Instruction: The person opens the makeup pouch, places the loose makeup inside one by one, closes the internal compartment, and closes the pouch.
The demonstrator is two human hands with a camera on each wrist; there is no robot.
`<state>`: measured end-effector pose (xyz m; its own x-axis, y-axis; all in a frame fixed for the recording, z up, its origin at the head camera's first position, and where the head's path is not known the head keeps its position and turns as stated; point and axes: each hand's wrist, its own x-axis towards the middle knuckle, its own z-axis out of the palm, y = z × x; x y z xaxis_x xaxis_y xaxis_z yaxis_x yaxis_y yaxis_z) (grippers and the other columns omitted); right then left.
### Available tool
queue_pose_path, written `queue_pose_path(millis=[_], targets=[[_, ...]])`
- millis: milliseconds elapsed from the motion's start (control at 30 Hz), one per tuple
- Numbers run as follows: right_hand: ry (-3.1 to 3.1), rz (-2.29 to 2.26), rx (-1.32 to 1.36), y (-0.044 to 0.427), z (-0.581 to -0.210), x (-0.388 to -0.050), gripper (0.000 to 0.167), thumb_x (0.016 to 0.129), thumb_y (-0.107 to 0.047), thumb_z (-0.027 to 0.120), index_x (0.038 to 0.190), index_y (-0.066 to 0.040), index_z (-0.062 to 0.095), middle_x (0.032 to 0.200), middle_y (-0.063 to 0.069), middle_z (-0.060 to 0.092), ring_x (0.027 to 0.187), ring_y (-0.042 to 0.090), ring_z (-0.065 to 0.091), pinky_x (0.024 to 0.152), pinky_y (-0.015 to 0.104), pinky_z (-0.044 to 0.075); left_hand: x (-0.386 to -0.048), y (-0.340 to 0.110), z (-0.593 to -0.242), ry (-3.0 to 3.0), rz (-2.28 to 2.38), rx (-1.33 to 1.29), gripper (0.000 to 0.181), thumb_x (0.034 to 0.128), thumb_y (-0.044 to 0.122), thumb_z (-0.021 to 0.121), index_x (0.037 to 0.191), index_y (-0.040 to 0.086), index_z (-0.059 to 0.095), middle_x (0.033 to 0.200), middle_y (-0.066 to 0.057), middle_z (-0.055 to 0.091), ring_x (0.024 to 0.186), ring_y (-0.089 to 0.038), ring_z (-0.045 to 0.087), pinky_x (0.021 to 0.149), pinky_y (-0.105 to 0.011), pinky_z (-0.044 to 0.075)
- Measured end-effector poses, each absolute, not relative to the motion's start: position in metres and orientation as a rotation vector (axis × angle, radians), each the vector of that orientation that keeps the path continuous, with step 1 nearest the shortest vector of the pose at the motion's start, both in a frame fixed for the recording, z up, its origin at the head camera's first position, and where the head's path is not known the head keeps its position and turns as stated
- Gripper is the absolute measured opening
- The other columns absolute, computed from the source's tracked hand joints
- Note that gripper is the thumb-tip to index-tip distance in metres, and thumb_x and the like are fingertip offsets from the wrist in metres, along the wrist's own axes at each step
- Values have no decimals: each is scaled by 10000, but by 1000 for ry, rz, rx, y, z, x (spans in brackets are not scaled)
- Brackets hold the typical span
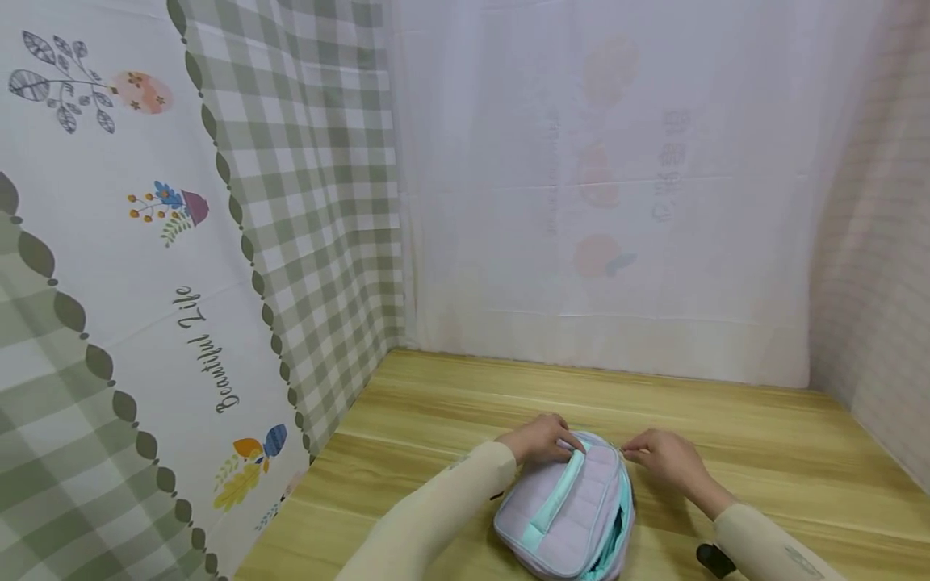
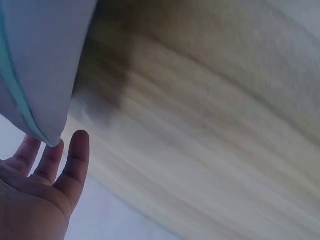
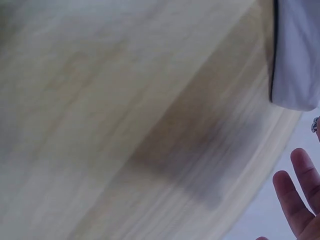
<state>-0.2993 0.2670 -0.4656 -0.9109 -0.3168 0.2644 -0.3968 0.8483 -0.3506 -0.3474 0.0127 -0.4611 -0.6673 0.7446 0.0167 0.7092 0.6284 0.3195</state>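
A lavender quilted bag (image 1: 581,492) with mint trim lies on the table, its mint carry handle (image 1: 558,496) on the upper face. Along its right side the zipper is partly open, and mint lining shows in the gap. At the far left corner my left hand (image 1: 541,440) grips the bag near the handle's end; in the left wrist view several fingers (image 2: 77,155) touch the bag's corner. Just off the far right corner, my right hand (image 1: 664,460) pinches a small zipper pull. A bit of silvery metal (image 3: 314,125) shows by the fingers in the right wrist view.
The wood-grain table (image 1: 436,403) runs back to a white curtain (image 1: 508,242). A green checked cloth (image 1: 312,161) hangs at the left, and a pale checked one (image 1: 879,242) at the right. Near the right forearm lies a small black object (image 1: 715,559).
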Motion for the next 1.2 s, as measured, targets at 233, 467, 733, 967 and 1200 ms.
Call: queue_pose_path(millis=[233,467,733,967,1200], targets=[[-2773,577,594,272,-466,-291,54,836,-148,773,885,-140,796,894,5,717,861,287,675,730,487,530,-346,17,-467,2752,473,1170,215,964,203,669,1147,261,766,1222,-42,588,1121,-114,504,899,-198,408],[-2740,457,710,275,-460,-287,39,816,-167,787,853,-176,795,900,-48,699,847,242,676,826,598,484,-345,18,-468,2756,448,1248,208,963,191,663,1131,243,773,1199,-51,602,1093,-92,522,891,-175,406],[-2753,379,788,281,-458,-288,34,826,-196,778,855,-204,794,921,-61,689,873,215,669,854,791,328,-343,17,-467,2771,402,1173,220,974,211,648,1151,278,762,1266,-27,588,1135,-102,532,907,-214,431],[-2635,462,1063,289,-454,-289,27,817,-158,790,843,-164,786,878,-45,677,751,96,638,653,418,511,-343,15,-465,2768,390,1207,201,971,193,653,1122,250,773,1230,-30,619,1087,-88,562,890,-196,438],[-2786,373,711,277,-451,-292,68,858,-184,754,874,-239,791,897,-84,704,895,247,672,875,800,290,-346,11,-451,2711,392,1240,238,949,109,647,1122,207,777,1155,27,677,1028,-31,568,869,-135,418]])
